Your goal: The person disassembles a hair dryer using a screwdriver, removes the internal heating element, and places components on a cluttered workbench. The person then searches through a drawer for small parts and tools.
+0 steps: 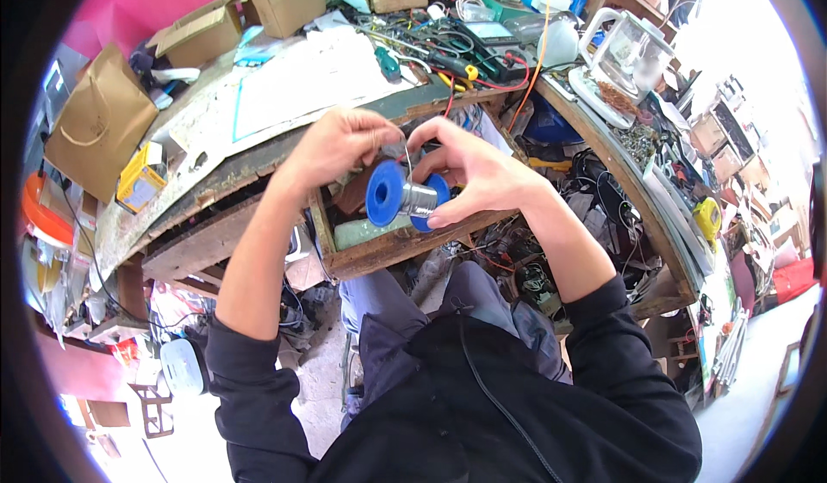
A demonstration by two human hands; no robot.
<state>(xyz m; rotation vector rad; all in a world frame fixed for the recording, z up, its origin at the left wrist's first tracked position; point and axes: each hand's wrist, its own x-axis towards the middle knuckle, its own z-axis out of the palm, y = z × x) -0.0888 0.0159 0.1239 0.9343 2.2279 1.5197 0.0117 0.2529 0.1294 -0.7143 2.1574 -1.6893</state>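
A blue spool wound with silvery solder wire (pixel 419 199) is held over an open wooden drawer (pixel 379 255). My right hand (pixel 482 169) grips it, thumb on the near side of the wound wire and the other fingers curled over the top. A loose end of the solder wire (pixel 408 157) rises from the spool. My left hand (pixel 345 143) is closed, its thumb and fingertips pinched together beside that wire end, just above the left blue flange. Inside the drawer, partly hidden behind the spool, lies a pale green object (pixel 357 232).
Behind the hands, a white sheet (pixel 301 78) covers the bench top. Tools, test leads and a multimeter (pixel 487 34) crowd its back. A brown paper bag (pixel 102 121) and a yellow box (pixel 140 177) stand at left; a glass jug (pixel 633 52) and yellow tape measure (pixel 707 219) at right.
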